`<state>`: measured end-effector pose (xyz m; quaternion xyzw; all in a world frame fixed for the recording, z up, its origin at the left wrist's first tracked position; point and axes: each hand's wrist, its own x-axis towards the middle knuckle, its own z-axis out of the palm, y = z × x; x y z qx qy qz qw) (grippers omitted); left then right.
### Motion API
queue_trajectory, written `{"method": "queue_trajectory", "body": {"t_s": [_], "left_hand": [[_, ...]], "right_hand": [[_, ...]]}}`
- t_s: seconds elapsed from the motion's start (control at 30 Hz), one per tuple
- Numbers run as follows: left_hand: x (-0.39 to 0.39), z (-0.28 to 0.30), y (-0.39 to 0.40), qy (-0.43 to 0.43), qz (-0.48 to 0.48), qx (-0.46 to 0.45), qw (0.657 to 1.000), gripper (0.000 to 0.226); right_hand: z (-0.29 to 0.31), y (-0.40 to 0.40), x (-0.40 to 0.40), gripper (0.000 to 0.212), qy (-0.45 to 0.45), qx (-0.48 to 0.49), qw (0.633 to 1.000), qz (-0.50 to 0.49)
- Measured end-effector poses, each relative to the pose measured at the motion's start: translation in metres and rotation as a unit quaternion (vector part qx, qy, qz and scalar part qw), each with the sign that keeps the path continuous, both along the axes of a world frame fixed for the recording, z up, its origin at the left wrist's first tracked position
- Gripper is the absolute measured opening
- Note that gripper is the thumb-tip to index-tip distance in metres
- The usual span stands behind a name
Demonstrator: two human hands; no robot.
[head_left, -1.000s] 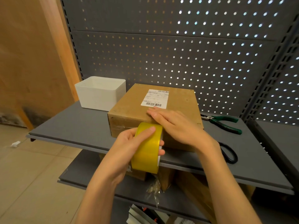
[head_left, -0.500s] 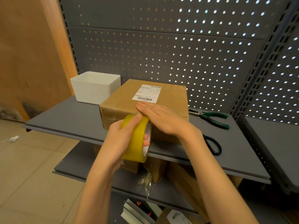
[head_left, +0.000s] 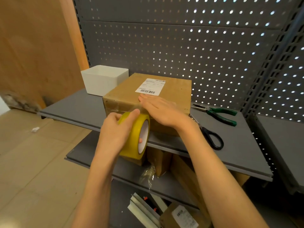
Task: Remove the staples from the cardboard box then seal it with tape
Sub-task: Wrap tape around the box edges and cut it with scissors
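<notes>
Sealing the cardboard box, which sits on the grey shelf toward its back edge, just beside a white bin at the back left. Left hand grips the yellow tape roll at the box's near face, thumb over the rim and a fingertip showing inside the core, presumably so the roll can turn while the strip stays taut. Right hand lies flat on the box top near its front edge, fingers straight and together just short of the shipping label, apparently pressing the clear strip down and steadying the box against the pull. Green-handled pliers and black-handled scissors rest on the shelf's right side, the scissors nearer its front edge, within reach for cutting the strip. Whether any staples remain cannot be told.
</notes>
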<state>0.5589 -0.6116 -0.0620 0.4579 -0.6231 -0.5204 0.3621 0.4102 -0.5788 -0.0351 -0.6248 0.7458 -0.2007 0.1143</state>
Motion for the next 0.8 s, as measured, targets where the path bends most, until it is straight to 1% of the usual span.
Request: {"method": "queue_trajectory", "body": {"t_s": [0.07, 0.17, 0.27, 0.4, 0.47, 0.67, 0.8], "left_hand": [[0.0, 0.001, -0.003, -0.009, 0.031, -0.056, 0.998, 0.043], [-0.004, 0.002, -0.012, -0.034, 0.015, -0.108, 0.993, 0.034], [-0.009, 0.004, -0.018, -0.064, -0.01, -0.111, 0.992, 0.026], [-0.011, 0.007, -0.02, -0.083, -0.016, -0.113, 0.99, 0.019], [-0.01, 0.007, -0.021, -0.086, -0.018, -0.119, 0.989, 0.019], [-0.006, 0.006, -0.022, -0.081, -0.045, -0.117, 0.989, 0.021], [-0.008, 0.007, -0.025, -0.099, -0.05, -0.13, 0.985, 0.02]], "right_hand": [[0.0, 0.001, -0.001, 0.048, -0.007, -0.009, 1.0, -0.003], [-0.001, 0.001, -0.001, 0.047, -0.025, -0.027, 0.999, -0.013], [0.0, 0.002, 0.001, 0.046, -0.041, -0.041, 0.998, -0.029], [0.003, 0.002, 0.001, 0.046, -0.068, -0.04, 0.996, -0.045], [0.004, 0.001, 0.001, 0.045, -0.076, -0.036, 0.995, -0.054], [0.002, -0.002, 0.003, 0.045, -0.063, -0.039, 0.994, -0.076], [0.002, -0.002, 0.003, 0.044, -0.073, -0.05, 0.993, -0.076]]}}
